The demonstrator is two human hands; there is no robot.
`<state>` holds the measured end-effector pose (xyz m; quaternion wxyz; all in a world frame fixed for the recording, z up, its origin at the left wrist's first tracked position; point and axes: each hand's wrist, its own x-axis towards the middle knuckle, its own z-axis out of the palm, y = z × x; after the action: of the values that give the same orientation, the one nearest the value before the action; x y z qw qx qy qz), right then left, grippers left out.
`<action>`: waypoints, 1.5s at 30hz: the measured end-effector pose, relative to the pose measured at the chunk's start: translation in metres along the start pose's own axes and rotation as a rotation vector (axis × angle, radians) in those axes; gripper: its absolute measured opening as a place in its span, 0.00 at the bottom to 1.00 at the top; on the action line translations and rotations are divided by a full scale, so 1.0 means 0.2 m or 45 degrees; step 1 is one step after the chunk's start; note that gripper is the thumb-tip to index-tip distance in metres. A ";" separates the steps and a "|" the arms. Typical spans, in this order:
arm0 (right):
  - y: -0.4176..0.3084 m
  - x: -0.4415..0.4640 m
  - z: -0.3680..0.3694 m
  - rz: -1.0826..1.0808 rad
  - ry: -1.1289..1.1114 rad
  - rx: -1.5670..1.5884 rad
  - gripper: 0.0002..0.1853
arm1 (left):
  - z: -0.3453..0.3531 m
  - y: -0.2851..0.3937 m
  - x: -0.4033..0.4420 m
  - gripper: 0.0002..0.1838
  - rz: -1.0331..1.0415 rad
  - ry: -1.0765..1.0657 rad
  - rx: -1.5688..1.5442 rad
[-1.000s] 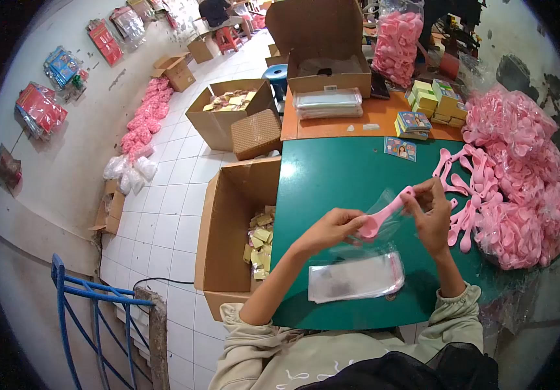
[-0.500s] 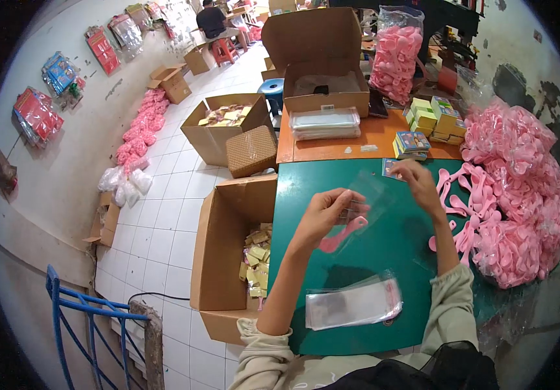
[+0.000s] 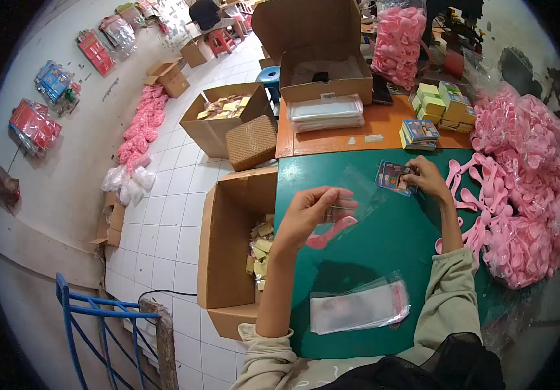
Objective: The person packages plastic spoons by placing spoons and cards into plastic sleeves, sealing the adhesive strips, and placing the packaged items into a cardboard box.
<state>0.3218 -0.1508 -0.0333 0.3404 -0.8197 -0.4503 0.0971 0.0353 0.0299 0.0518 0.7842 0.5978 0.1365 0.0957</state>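
In my left hand [image 3: 316, 211] I pinch a clear plastic bag [image 3: 366, 194] above the green table. A pink spoon [image 3: 332, 233] shows through the bag, hanging below my fingers. My right hand [image 3: 428, 177] has its fingers closed on the edge of a small printed card [image 3: 394, 177], one of a few overlapping near the back of the green top. Close to that hand on the right lie loose pink spoons [image 3: 481, 185]. A stack of clear bags [image 3: 355, 311] rests flat in front of me.
Large bags of pink spoons [image 3: 527, 188] crowd the right side. Card stacks [image 3: 419, 133] and an open carton [image 3: 325, 89] stand on the orange table. Left of the table, a cardboard box [image 3: 228, 234] holds yellowish packets. A blue railing [image 3: 98, 312] is at lower left. A person [image 3: 205, 14] sits far back.
My right hand has come down onto the cards, which now lie more spread out. My left hand has shifted slightly left with the bag and spoon. The camera view has tilted a little.
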 end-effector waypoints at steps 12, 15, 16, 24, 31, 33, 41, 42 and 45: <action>-0.71 -0.15 -0.26 -0.013 -0.009 0.149 0.10 | 0.00 -0.03 0.01 0.19 -0.033 -0.103 0.035; -0.60 -0.15 -0.24 -0.021 -0.212 -0.012 0.10 | 0.01 -0.04 0.01 0.19 -0.019 -0.114 0.037; -0.55 -0.14 -0.23 -0.075 -0.274 -0.103 0.10 | 0.02 -0.03 0.01 0.19 -0.009 -0.118 0.040; -0.77 -0.21 -0.28 -0.219 -0.102 0.455 0.13 | 0.01 -0.03 0.01 0.18 -0.043 -0.082 0.041; -0.83 -0.22 -0.25 -0.479 -0.240 0.136 0.14 | 0.04 -0.03 0.00 0.18 -0.019 -0.075 0.069; -0.84 -0.22 -0.26 -0.542 -0.294 0.052 0.14 | 0.04 -0.04 0.00 0.17 -0.023 -0.088 0.082; -0.85 -0.23 -0.25 -0.426 0.136 0.285 0.16 | 0.05 -0.02 0.00 0.17 -0.046 -0.127 0.087; -0.86 -0.23 -0.25 -0.449 0.105 0.272 0.16 | 0.05 -0.02 0.00 0.17 -0.045 -0.111 0.078; -0.86 -0.23 -0.25 -0.481 -0.059 0.158 0.15 | 0.04 -0.03 0.01 0.17 -0.043 -0.088 0.055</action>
<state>0.2026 -0.1486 0.1080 0.3918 -0.6957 -0.5969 0.0780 0.0396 0.0219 0.0472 0.7768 0.6151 0.1215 0.0590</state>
